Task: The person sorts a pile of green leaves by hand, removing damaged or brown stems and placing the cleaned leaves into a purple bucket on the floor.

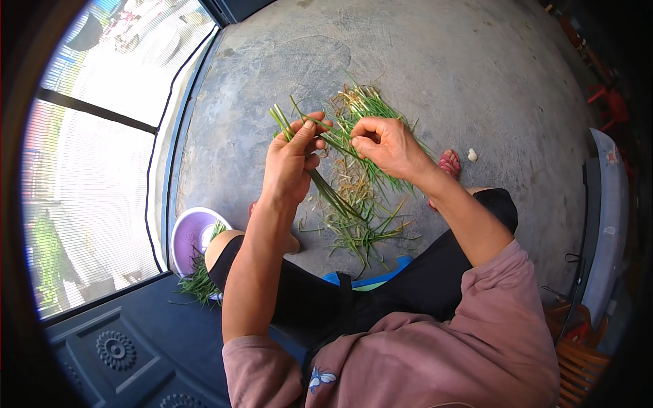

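Observation:
My left hand [289, 163] is closed around a small bunch of green chives [333, 197], the pale cut-like ends poking up past the thumb and the long leaves hanging toward the floor. One stalk slants from its fingers toward my right hand [391, 146]. That hand is closed, thumb and forefinger pinched together just beside the stalk; what lies between the fingertips is too small to make out. Below and beyond it, on the concrete, rests a larger heap of chives [374, 105], white ends pointing away. Loose leaves and yellowed trimmings [360, 234] are scattered nearer my legs.
By my left knee stands a lilac plastic basin [182, 238], with more chives [198, 282] beside it. A screened door [95, 177] borders the left. Something blue [401, 264] shows beneath me. A small white object [472, 155] lies near my right sandal [449, 163].

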The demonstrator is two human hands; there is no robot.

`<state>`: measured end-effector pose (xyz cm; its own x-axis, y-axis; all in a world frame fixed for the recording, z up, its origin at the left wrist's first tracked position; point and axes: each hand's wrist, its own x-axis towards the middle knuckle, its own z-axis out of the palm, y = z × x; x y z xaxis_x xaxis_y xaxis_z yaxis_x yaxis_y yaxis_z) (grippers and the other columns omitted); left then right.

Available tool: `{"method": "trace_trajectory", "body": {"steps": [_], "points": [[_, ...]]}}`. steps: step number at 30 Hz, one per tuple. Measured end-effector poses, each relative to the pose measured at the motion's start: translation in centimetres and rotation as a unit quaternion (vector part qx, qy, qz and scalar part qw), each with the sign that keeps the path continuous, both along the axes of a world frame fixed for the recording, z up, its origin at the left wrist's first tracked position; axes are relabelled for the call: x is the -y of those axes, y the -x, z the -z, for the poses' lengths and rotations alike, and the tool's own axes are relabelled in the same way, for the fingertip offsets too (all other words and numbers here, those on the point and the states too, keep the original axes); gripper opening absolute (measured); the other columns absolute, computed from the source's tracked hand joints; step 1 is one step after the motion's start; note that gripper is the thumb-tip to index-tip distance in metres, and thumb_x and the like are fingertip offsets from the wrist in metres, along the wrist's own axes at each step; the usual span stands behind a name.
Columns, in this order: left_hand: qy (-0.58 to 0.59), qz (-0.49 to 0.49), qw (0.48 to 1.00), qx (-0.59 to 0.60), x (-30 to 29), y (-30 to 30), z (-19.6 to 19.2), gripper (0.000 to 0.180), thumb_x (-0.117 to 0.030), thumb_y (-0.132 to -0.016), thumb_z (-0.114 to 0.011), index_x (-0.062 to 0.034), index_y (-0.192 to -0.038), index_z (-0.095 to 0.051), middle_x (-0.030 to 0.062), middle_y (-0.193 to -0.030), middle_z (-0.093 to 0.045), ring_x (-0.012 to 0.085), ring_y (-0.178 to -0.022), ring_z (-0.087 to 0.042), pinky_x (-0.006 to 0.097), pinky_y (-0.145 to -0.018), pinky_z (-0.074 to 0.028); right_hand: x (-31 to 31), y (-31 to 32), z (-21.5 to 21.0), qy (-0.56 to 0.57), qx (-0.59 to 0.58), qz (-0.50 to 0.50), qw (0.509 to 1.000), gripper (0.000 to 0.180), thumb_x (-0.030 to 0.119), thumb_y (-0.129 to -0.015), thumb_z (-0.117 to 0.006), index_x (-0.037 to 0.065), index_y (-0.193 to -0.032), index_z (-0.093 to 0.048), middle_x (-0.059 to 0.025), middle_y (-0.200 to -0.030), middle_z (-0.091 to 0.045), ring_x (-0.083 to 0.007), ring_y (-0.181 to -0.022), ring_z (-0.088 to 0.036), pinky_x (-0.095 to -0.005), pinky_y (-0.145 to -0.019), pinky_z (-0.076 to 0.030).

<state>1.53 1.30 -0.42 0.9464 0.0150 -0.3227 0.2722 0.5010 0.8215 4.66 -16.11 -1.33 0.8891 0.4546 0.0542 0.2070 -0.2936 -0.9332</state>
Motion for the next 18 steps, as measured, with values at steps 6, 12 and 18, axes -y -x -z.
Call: {"method": "trace_trajectory", "body": {"steps": [6,12,18], "points": [[0.011,0.008,1.000,0.007,0.1,0.1,0.2,0.025,-0.016,-0.088,-0.045,-0.0005,-0.107,-0.050,0.0070,-0.091,-0.059,0.0050,-0.060,-0.045,0.013,-0.040,-0.029,0.0,0.0,0.6,-0.019,-0.022,-0.003,1.000,0.014,0.011,-0.073,-0.053,-0.003,-0.075,-0.057,-0.0042,-0.057,-0.053,-0.0086,-0.052,-0.049,-0.0251,-0.049,-0.041],[-0.046,-0.004,0.999,-0.003,0.1,0.3,-0.1,0.016,-0.017,-0.087,-0.048,-0.0025,-0.090,-0.052,0.0075,-0.085,-0.059,0.0043,-0.052,-0.040,0.014,-0.039,-0.026,0.1,-0.3,0.2,-0.102,-0.110,0.027,0.988,0.014,0.011,-0.077,-0.053,-0.002,-0.077,-0.056,-0.0023,-0.058,-0.054,-0.0076,-0.051,-0.052,-0.0213,-0.048,-0.043],[-0.090,0.071,0.993,-0.015,-0.3,0.6,0.2,0.013,-0.017,-0.082,-0.056,-0.0044,-0.078,-0.057,0.0022,-0.068,-0.057,0.0030,-0.045,-0.037,0.017,-0.039,-0.025,-0.1,-0.5,-0.6,-0.104,-0.068,0.022,0.992,0.021,0.012,-0.073,-0.064,-0.002,-0.087,-0.057,-0.0010,-0.061,-0.054,-0.0055,-0.056,-0.049,-0.0196,-0.049,-0.040]]}}
